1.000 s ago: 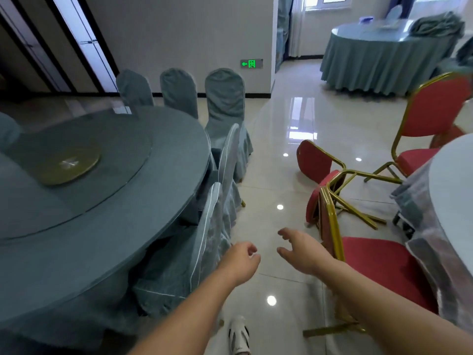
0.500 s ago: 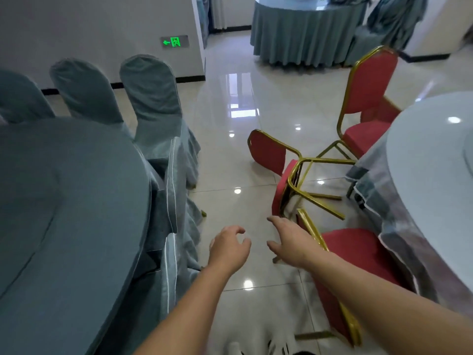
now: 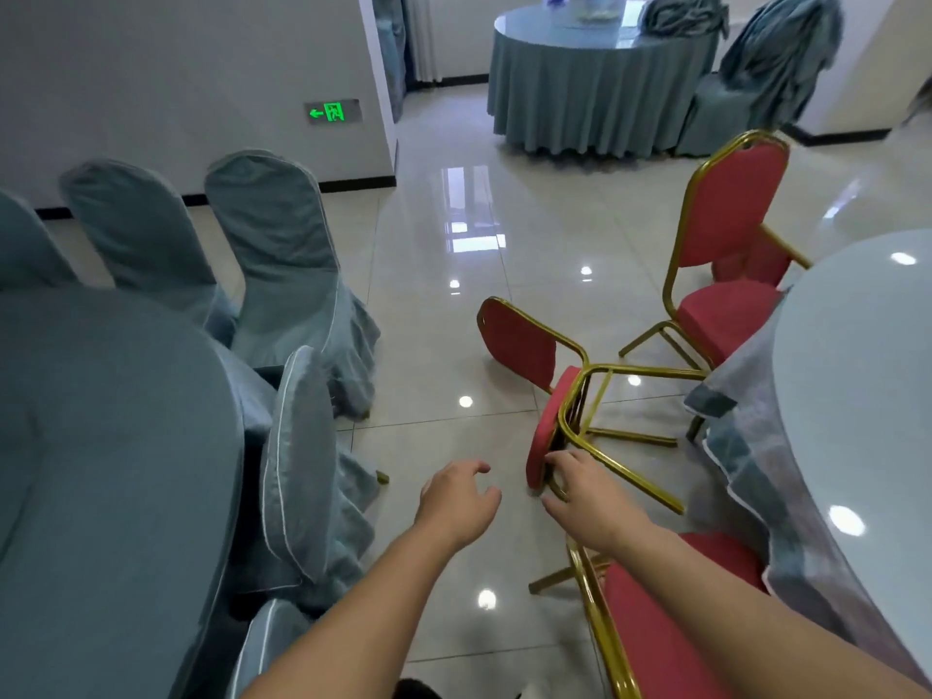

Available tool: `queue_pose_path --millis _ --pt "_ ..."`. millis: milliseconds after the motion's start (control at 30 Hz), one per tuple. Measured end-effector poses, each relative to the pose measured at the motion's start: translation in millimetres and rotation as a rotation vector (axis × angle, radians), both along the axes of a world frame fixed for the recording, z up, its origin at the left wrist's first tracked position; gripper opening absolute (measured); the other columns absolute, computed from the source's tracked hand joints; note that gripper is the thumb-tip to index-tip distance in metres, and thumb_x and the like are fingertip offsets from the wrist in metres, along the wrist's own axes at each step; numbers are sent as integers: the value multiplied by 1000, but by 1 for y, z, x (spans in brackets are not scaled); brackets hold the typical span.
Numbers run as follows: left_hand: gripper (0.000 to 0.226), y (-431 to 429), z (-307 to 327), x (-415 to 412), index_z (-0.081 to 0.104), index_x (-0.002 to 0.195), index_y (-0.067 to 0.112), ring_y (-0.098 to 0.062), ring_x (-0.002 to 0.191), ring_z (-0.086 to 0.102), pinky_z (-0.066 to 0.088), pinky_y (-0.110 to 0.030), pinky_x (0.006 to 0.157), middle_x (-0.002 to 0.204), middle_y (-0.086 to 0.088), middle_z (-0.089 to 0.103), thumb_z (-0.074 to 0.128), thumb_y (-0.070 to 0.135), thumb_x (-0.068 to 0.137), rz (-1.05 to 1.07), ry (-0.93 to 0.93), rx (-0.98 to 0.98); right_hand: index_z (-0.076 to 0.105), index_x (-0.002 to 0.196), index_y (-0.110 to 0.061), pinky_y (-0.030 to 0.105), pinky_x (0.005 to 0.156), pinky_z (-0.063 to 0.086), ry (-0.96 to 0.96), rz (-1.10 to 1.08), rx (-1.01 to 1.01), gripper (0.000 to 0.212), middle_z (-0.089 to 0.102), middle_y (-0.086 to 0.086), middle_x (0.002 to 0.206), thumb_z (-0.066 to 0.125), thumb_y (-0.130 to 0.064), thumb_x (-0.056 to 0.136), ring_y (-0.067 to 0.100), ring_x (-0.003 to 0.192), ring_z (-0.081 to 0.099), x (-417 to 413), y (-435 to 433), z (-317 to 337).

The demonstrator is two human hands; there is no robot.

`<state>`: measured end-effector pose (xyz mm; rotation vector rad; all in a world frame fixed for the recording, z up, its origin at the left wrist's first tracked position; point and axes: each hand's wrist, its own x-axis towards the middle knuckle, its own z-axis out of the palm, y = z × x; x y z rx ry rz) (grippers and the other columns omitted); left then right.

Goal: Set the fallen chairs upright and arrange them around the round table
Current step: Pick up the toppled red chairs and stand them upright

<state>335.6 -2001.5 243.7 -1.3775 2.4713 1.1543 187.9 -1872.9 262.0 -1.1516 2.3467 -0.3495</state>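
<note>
A red chair with a gold frame (image 3: 517, 340) lies on its side on the tiled floor, legs pointing right toward the white round table (image 3: 857, 375). My right hand (image 3: 590, 496) reaches to the near end of its seat, fingers and thumb curled round the seat edge and frame. My left hand (image 3: 459, 502) hovers just left of it, fingers loosely bent, holding nothing. A second red chair (image 3: 726, 209) stands upright at the table's far side. A third red chair (image 3: 655, 628) sits under my right forearm, beside the table.
A blue-clothed round table (image 3: 101, 421) fills the left, ringed by several blue-covered chairs (image 3: 272, 234). Another draped table (image 3: 595, 93) stands far back. A strip of glossy tiled floor (image 3: 454, 295) runs between the tables.
I have stepped forward and the view has swung right. My right hand has gone from the near chair's back to the fallen chair's seat edge and closed on it. The left hand followed.
</note>
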Motion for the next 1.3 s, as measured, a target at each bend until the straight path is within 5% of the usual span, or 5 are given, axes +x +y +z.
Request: queue_pose_path --millis 300,567,833,1300 --pt "49 -62 -19 -96 56 146 27 -21 133 55 44 -43 115 148 2 57 61 40 98 -184 -37 67 44 151 -23 34 108 47 -58 -166 -1 63 52 -2 146 62 -48 96 16 130 52 -70 -42 -23" --pt "48 -214 -40 -161 58 144 26 -22 132 56 44 -42 114 147 0 58 61 39 99 -256 -35 124 46 148 -22 37 111 43 -55 -268 78 59 52 1 144 62 -45 96 21 131 50 -129 -170 -45" --pt "45 -389 -29 -186 59 142 25 -20 131 57 47 -39 112 145 4 60 60 37 99 -167 -24 88 39 154 -25 39 114 42 -15 -191 143 68 44 -2 153 61 -50 95 20 139 45 -172 -330 -34" --pt "42 -533 -36 -252 57 142 25 -19 130 57 48 -35 110 145 4 59 58 38 102 -79 -58 84 39 155 -22 37 109 45 -22 -117 149 68 44 0 154 61 -49 96 20 135 49 -293 -488 -42"
